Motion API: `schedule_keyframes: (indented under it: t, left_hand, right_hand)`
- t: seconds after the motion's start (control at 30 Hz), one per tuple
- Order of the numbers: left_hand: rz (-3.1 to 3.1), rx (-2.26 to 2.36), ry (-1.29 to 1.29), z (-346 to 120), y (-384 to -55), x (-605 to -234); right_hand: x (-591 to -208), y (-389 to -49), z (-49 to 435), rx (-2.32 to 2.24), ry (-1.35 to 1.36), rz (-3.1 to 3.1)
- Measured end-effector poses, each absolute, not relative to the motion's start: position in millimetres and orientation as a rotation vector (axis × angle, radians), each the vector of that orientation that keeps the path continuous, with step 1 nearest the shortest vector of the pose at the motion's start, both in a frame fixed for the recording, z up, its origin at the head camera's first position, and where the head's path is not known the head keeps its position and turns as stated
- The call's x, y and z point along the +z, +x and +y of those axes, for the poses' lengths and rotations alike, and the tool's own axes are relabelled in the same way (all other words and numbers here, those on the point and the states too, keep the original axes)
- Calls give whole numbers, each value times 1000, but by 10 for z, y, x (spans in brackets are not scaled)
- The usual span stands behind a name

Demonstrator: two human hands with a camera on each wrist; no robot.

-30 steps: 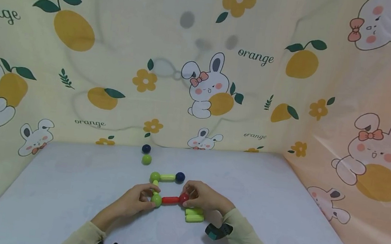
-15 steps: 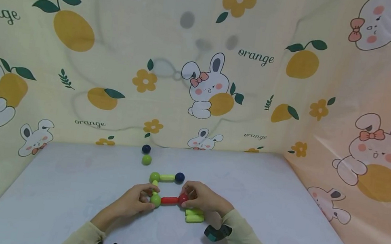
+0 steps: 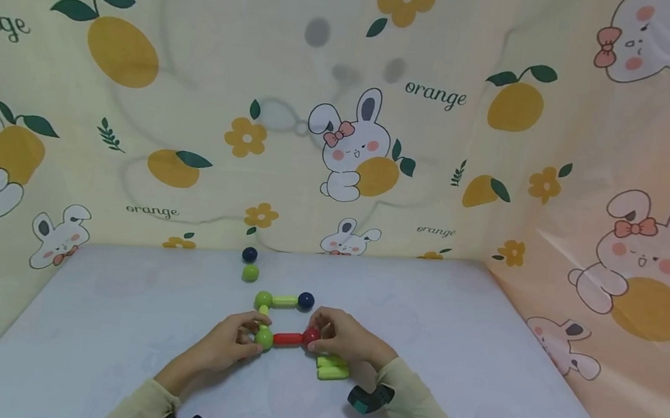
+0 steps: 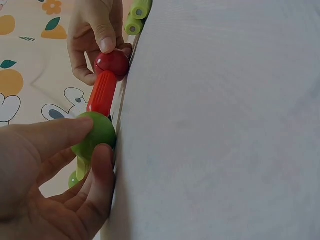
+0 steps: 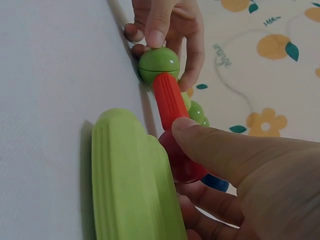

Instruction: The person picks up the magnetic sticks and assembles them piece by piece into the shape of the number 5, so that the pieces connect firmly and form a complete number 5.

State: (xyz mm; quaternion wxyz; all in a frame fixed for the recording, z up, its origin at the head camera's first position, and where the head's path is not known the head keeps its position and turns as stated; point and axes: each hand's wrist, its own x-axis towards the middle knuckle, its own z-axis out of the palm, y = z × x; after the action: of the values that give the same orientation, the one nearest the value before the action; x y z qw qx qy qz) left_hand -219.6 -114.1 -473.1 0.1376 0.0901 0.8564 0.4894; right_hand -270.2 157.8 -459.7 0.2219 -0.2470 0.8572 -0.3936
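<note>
My left hand (image 3: 227, 342) pinches a green ball (image 4: 99, 136) between thumb and fingers. The red ball (image 3: 311, 336) is gripped by my right hand (image 3: 347, 336), thumb on top in the right wrist view. Between these balls runs a ribbed red rod (image 5: 169, 102), its ends against both. A short yellow-green rod (image 3: 264, 310), partly behind the left fingers, links the held green ball to a second green ball (image 3: 263, 299). From there another yellow-green rod (image 3: 284, 300) reaches a dark blue ball (image 3: 305, 300). Together they form a shape open on the right.
Loose yellow-green rods (image 3: 331, 372) lie side by side under the right wrist, with grey round ends showing in the left wrist view. A loose green ball (image 3: 250, 272) and a dark blue ball (image 3: 250, 254) sit near the table's back edge, before the printed cloth (image 3: 218, 83).
The joined balls and rods have slid slightly left and away from me, both hands moving along with them. Both grips stay the same. The head view has shifted a little.
</note>
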Motion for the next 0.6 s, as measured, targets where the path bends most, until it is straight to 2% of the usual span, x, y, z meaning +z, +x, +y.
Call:
schedule_keyframes:
  t: [0.6]
  left_hand:
    - [2471, 1448, 243, -1133, -2172, -4706]
  right_hand:
    - [-4559, -2749, 1739, -1034, -679, 2382]
